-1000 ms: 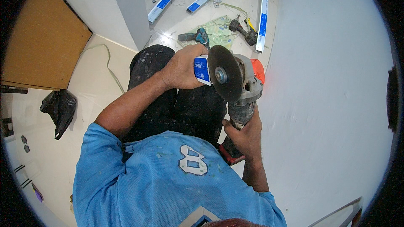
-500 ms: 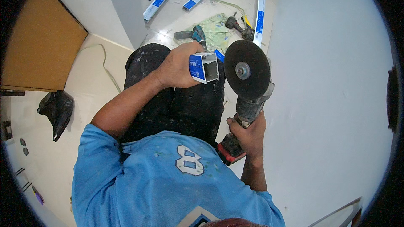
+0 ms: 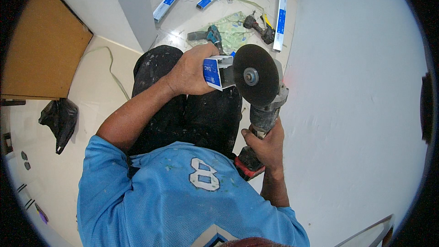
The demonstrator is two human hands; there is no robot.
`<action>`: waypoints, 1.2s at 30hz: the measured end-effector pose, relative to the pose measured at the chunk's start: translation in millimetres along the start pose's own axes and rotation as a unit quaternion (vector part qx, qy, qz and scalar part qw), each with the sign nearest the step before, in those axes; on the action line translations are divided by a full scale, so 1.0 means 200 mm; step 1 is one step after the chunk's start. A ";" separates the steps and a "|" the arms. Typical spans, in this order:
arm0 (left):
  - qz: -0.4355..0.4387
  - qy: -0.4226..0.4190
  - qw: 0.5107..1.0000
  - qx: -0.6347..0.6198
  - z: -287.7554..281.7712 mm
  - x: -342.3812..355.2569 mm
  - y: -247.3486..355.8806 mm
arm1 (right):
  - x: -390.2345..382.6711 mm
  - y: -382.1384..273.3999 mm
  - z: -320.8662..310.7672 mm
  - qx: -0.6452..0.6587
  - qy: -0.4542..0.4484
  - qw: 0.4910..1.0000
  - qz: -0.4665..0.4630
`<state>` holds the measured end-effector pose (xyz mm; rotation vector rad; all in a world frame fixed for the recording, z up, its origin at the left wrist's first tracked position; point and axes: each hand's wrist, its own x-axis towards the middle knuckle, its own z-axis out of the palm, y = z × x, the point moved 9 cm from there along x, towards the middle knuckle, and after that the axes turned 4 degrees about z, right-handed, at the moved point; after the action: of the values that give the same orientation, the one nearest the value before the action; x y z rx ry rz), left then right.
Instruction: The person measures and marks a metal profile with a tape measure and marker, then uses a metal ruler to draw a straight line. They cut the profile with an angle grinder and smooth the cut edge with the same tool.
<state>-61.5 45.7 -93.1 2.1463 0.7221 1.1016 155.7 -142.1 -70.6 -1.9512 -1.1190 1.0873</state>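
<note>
My left hand is wrapped round a short metal channel piece with a blue and white label, held above my knees with its hollow end facing right. In my right hand is a cordless angle grinder, gripped by its body, with a red and black battery at its lower end. Its dark cutting disc stands close to the channel's right end and overlaps it in view. Whether disc and metal touch, I cannot tell.
Beyond my knees lie a teal cordless drill on a green patterned cloth, a dark drill and long blue-labelled metal channels. A white wall rises at right. Left are a brown panel and black plastic bag.
The grinder has moved left, bringing its disc closer to the channel piece. My left hand has shifted only slightly left, still holding the channel.
</note>
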 end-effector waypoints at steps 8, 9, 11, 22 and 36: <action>0.026 0.024 0.999 -0.019 -0.01 0.01 0.03 | 0.00 -0.03 0.00 -0.020 -0.002 1.000 0.009; 0.024 0.022 0.999 -0.021 -0.01 0.01 0.02 | 0.00 -0.03 0.00 -0.020 -0.002 1.000 0.009; 0.021 0.016 0.999 -0.024 -0.01 0.01 0.02 | 0.00 -0.01 0.00 -0.016 -0.002 1.000 0.006; 0.012 0.006 1.000 -0.014 -0.01 0.01 0.02 | 0.01 -0.05 0.00 -0.033 -0.018 0.999 0.023; 0.016 0.016 0.999 0.023 -0.01 0.01 0.03 | 0.01 -0.05 -0.03 -0.038 0.011 0.999 -0.010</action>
<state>-61.1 42.8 -86.6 2.1897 0.7373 1.1483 158.0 -137.0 -60.8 -2.0010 -1.1816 1.0250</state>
